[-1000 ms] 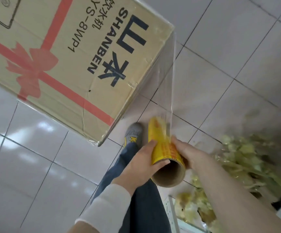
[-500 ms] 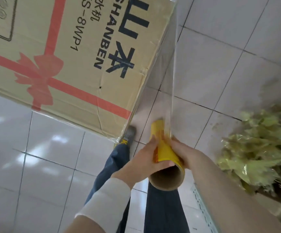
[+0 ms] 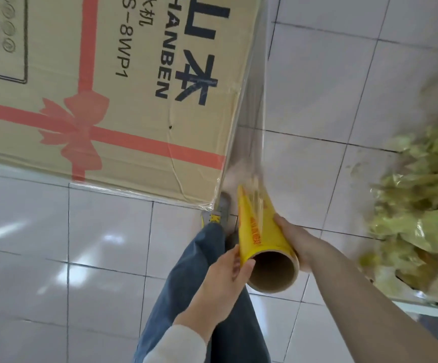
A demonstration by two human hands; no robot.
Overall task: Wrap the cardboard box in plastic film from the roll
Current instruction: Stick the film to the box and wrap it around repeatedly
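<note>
Both arms reach forward. The left grip curls round the near end of the yellow film roll. The right grip clasps its right side.

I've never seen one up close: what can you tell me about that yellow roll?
The roll is yellow with red print, wound on a brown cardboard core whose hollow end faces the camera. It tilts away toward the box, gripped between the left hand and right hand. Clear film stretches from it up along the box's corner edge.
</note>
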